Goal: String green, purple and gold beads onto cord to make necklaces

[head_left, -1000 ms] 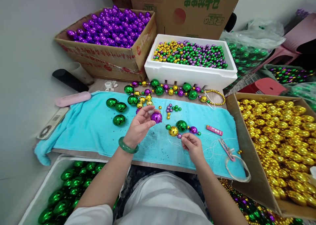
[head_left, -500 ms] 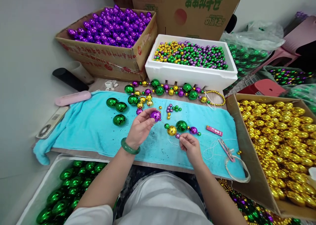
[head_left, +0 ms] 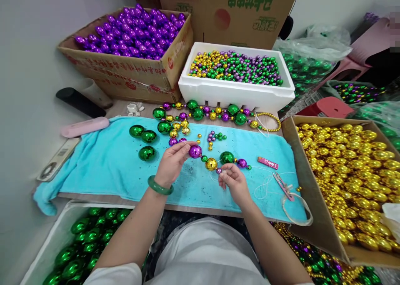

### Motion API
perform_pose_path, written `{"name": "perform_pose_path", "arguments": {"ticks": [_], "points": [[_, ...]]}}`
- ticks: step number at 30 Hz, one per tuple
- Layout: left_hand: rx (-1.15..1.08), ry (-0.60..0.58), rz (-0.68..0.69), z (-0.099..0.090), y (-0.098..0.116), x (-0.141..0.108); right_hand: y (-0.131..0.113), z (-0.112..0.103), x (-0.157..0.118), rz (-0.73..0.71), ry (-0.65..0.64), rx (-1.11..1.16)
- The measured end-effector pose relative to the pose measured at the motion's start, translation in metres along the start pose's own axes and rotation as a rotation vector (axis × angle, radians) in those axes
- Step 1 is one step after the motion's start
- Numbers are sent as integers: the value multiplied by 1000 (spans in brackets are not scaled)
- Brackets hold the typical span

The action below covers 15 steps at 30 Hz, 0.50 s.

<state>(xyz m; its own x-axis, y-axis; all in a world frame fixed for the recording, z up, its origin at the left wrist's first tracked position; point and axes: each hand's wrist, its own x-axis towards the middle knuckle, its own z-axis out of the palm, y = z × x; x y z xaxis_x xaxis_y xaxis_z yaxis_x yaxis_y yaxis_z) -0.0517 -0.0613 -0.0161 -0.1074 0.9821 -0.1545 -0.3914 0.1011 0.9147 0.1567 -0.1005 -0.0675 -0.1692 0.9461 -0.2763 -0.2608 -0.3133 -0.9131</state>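
Note:
My left hand (head_left: 173, 162), with a green bangle at the wrist, is closed in a pinch just left of a large purple bead (head_left: 195, 151), on what looks like the thin string. Right of that bead a small green bead (head_left: 204, 158) and a gold bead (head_left: 211, 164) follow on the strand. My right hand (head_left: 233, 180) pinches beside a small lilac bead (head_left: 219, 171). Beyond it lie a large green bead (head_left: 226, 157) and a purple bead (head_left: 241, 163). Loose small beads (head_left: 211, 138) sit on the blue towel (head_left: 106, 164).
Behind the towel lies a finished-looking bead strand (head_left: 198, 113). Three green beads (head_left: 146, 153) rest at the left. A red packet (head_left: 268, 163) and pink snips (head_left: 283, 186) are at the right. Around stand a white foam box (head_left: 234, 91), a purple-bead carton (head_left: 125, 78) and a gold-bead carton (head_left: 312, 193).
The purple bead has moved along the string to touch or nearly touch the small green bead. My left hand now pinches left of it. The whole view has shifted slightly.

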Motion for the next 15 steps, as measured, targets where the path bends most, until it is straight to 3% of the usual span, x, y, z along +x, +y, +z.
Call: {"name": "perform_pose_path", "arguments": {"ticks": [7, 12, 15], "points": [[211, 20, 220, -7, 18, 1, 10, 7, 13, 70, -49, -230], [148, 22, 314, -5, 39, 1, 3, 14, 16, -278, 139, -581], [137, -14, 363, -1, 48, -2, -12, 29, 16, -405, 85, -526]]}}
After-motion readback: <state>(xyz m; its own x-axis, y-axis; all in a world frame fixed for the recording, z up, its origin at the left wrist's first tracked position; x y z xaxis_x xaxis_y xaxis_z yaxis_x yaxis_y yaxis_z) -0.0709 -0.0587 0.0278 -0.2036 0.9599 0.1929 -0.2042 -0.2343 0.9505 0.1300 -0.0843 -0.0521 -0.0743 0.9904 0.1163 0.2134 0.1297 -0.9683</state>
